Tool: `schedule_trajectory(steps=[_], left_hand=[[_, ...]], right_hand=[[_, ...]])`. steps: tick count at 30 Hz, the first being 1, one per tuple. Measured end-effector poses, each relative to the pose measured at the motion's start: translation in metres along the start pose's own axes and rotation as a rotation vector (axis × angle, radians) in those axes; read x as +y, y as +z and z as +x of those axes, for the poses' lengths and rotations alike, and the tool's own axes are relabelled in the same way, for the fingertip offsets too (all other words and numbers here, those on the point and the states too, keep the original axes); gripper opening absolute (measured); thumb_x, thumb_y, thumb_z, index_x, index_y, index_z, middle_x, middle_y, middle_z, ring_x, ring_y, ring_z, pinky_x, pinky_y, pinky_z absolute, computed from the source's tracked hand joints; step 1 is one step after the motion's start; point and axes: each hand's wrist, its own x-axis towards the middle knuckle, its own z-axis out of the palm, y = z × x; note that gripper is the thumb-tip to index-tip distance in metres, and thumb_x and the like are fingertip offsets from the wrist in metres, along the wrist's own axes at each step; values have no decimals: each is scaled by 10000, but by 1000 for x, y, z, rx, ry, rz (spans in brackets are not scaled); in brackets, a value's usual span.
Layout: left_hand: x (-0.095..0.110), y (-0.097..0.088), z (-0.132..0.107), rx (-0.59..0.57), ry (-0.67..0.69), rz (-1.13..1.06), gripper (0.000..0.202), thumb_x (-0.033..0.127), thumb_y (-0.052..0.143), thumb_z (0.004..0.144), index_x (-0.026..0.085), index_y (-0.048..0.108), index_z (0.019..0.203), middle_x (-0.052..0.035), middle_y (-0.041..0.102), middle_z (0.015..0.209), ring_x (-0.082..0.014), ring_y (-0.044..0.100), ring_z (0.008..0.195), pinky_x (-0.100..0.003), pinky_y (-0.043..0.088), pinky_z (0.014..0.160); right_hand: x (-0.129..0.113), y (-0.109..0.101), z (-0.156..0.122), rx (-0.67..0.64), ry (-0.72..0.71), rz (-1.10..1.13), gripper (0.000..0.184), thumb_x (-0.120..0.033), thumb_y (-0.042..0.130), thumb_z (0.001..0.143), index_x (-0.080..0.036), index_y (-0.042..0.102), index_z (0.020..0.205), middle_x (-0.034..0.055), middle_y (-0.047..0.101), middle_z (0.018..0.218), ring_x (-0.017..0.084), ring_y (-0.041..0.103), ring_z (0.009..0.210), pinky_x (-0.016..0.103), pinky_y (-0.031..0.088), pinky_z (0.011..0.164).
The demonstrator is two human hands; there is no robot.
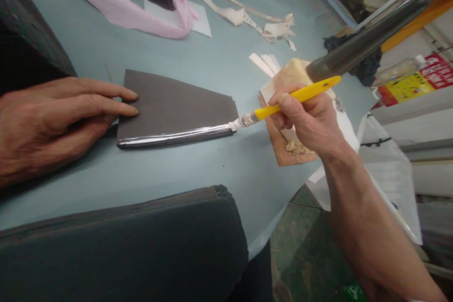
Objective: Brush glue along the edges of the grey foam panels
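Observation:
A dark grey piece of material (177,101) lies flat on the pale blue table (212,56). Its near edge (177,136) shines with a wet white stripe. My left hand (60,118) lies open, with its fingertips pressing on the piece's left end. My right hand (307,118) is closed round a yellow-handled brush (293,99). The brush's bristles (242,121) touch the right end of the wet stripe.
A stack of dark material (123,240) sits at the near table edge, another dark stack (24,37) at the left. A brown board (283,146) with a cream block (290,73) lies under my right hand. Pink fabric (134,9), white paper and cream strips (255,21) lie further back.

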Motion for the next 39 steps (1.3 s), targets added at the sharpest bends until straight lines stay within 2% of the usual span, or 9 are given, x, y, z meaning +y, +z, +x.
schedule_trajectory(steps=[5,9,11,15,19,23,29,33,39], left_hand=[[-1,1,0,44,168,126,378,347,475,1137,239,770,1347,19,701,1553,-248,693,1344,-482,508,1237],[6,-3,1,-12,226,196,358,201,483,1134,236,732,1389,-50,704,1559,-219,698,1338,-402,558,1168],[7,-2,1,-32,212,199,372,156,480,1126,238,730,1387,-67,710,1556,-219,702,1344,-386,563,1151],[4,5,-2,49,214,190,387,162,470,1113,294,735,1362,-46,731,1532,-240,731,1310,-396,572,1127],[5,10,-4,84,230,183,415,150,458,1082,318,706,1370,-46,739,1519,-274,750,1275,-442,592,1072],[10,10,-5,78,186,203,419,148,424,1084,316,718,1330,-52,759,1490,-277,762,1231,-446,604,986],[12,12,-6,59,144,205,449,146,425,1074,331,724,1353,-65,756,1497,-283,746,1278,-475,607,1017],[12,12,-7,43,139,217,439,152,402,1090,332,702,1357,-83,753,1502,-288,744,1281,-500,605,1001],[12,11,-6,38,136,218,420,179,404,1107,341,704,1352,-63,754,1508,-272,742,1291,-472,600,1022]], right_hand=[[-2,-15,-3,63,13,-76,464,-693,820,957,-242,755,872,-59,552,579,101,461,503,269,353,459],[-10,-15,3,169,20,-82,426,-659,819,973,-248,768,871,-45,578,585,115,488,512,274,370,463],[-14,-4,10,183,0,-8,433,-666,844,949,-244,779,881,-47,583,579,111,491,506,268,370,463],[-25,37,35,145,-33,136,453,-680,848,939,-231,793,926,-49,600,602,102,509,515,253,405,478],[-34,77,66,80,-65,163,517,-744,794,947,-228,764,950,-51,602,637,92,514,541,242,420,495],[-35,103,94,-1,-92,199,572,-795,780,917,-228,733,967,-61,590,653,84,502,545,238,412,488],[-30,126,113,-96,-103,250,610,-824,771,900,-217,719,944,-63,585,660,77,451,532,255,339,466],[-26,134,119,-121,-135,226,619,-833,742,919,-220,678,856,-47,578,665,91,471,569,269,374,510],[-21,143,126,-136,-137,238,598,-819,748,927,-223,699,909,-52,580,665,98,477,591,271,377,523]])
